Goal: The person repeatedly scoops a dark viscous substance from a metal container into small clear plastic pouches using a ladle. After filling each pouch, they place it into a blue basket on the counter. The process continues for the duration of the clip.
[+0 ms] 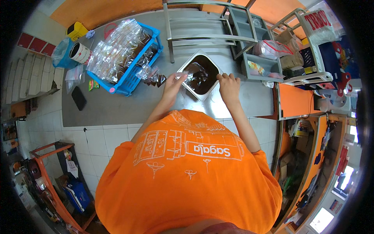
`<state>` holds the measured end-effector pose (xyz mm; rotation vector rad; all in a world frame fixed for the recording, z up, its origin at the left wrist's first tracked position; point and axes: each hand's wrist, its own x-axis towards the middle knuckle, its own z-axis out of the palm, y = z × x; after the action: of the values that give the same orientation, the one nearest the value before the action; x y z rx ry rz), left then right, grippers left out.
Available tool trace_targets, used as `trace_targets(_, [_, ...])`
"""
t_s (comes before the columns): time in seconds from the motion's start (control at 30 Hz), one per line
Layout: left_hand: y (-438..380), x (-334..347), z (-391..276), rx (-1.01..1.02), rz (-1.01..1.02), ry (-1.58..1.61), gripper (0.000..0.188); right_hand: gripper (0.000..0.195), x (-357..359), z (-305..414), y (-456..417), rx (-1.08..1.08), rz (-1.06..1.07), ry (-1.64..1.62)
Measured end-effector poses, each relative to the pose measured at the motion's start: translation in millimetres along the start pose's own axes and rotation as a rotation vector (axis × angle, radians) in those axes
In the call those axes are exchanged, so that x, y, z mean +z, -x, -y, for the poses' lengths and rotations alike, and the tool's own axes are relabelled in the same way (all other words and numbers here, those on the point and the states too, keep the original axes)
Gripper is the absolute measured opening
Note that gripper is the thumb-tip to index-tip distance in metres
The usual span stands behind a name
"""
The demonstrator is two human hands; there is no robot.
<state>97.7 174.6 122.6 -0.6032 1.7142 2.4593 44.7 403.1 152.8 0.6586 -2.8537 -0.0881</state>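
Observation:
A rectangular metal pan (215, 60) holding dark brown sauce (201, 74) stands on the steel table in front of me. At its left side, my left hand (171, 87) pinches a clear plastic bag (184, 76) whose film reaches over the rim. My right hand (230, 87) is at the opposite rim with its fingers curled; whether they grip something is hidden. Several small bags of dark liquid (155, 80) lie just left of my left hand. Beyond them, a blue plastic basket (125, 83) is heaped with clear bags (117, 52) of dark contents.
Behind the pan is a metal rack (204, 37). Grey divided trays (247, 65) and a cream shelf (317, 77) stand at right. A black phone (78, 98), a green packet (93, 85), a patterned cup (80, 53) and a blue bin (62, 52) are at left.

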Motion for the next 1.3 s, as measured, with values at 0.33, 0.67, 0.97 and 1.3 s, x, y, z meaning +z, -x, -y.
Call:
trace_targets(0.33, [-10,11,3,0.295,0.123,-0.4,0.041,0.017,31,-27,27,0.102,0.11,0.002])
trace_targets(0.67, [-15,4,11,0.198,0.118,-0.19,0.049,0.022,58,-21,50,0.239,0.225,-0.771])
trace_targets(0.97, [-24,-42,-7,-0.017,0.017,-0.27,0.052,0.016,23,-31,38,0.32,0.195,-1.07])
trace_targets(1.3, [-21,-28,-52,0.76,0.033,-0.71,0.059,0.017,-53,-47,9,0.269,0.0,-0.992])
